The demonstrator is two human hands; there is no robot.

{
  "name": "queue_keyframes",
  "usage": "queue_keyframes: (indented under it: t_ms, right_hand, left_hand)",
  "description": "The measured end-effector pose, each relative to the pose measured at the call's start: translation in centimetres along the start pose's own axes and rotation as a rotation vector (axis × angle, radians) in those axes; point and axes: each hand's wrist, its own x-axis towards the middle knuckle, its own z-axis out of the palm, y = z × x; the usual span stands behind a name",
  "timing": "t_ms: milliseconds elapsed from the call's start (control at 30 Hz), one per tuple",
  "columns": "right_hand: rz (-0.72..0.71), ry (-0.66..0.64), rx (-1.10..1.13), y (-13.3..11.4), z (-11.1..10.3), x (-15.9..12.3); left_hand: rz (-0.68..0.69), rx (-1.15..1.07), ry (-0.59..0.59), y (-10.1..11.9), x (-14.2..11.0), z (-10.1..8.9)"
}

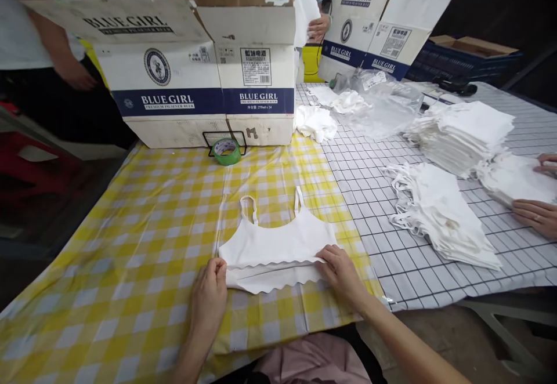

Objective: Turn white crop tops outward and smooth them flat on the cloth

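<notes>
A white camisole bra top (278, 240) with thin straps lies spread on the yellow checked tablecloth (143, 227), straps pointing away from me. Its wavy lower hem shows two layers, and the upper layer is raised a little from the lower one. My left hand (212, 291) pinches the hem at its left end between thumb and fingers. At the right end, my right hand (342, 271) has its thumb and fingers closed on the hem. Both straps rest loose on the cloth.
White cartons (256, 76) stand at the back, with a green tape roll (227, 152) before one. Stacks of white garments (452, 216) and clear plastic bags (383, 102) lie on the grid cloth. A co-worker's hands (537, 210) touch garments at right; another person (319, 24) holds white fabric behind.
</notes>
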Motion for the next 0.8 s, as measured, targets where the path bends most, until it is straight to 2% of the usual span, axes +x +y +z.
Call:
queue_keyframes:
  t_ms: [67,133,233,333,400,500,633,733,800]
  right_hand:
    - [0.077,-0.017,0.093,0.0,-0.2,1.0]
    - [0.16,-0.055,0.169,-0.1,-0.3,2.1]
    - [0.224,-0.108,0.252,-0.4,-0.6,3.6]
    - [0.216,-0.105,0.283,-0.6,-1.1,4.6]
    - [0.195,-0.088,0.26,-0.5,-1.7,4.8]
    - [0.135,-0.116,0.156,0.0,-2.8,4.8]
    - [0.002,-0.141,-0.118,1.0,-3.7,4.1]
    - [0.054,-0.077,-0.245,1.7,-3.8,3.4]
    - [0.127,-0.006,-0.218,2.2,-3.8,3.0]
  left_hand:
    - [0.115,0.031,0.068,1.6,0.2,0.3]
    - [0.267,0.018,0.049,3.9,0.3,1.0]
    - [0.394,0.007,-0.129,7.4,0.7,2.5]
    - [0.368,0.046,-0.289,8.9,1.6,3.2]
    - [0.342,0.058,-0.321,8.6,2.5,2.8]
    - [0.313,0.066,-0.3,6.9,3.7,1.3]
    - [0.268,0.153,-0.209,4.8,4.2,-0.1]
    - [0.282,0.225,-0.143,3.8,3.3,0.2]
    - [0.315,0.208,-0.132,3.1,2.4,0.7]
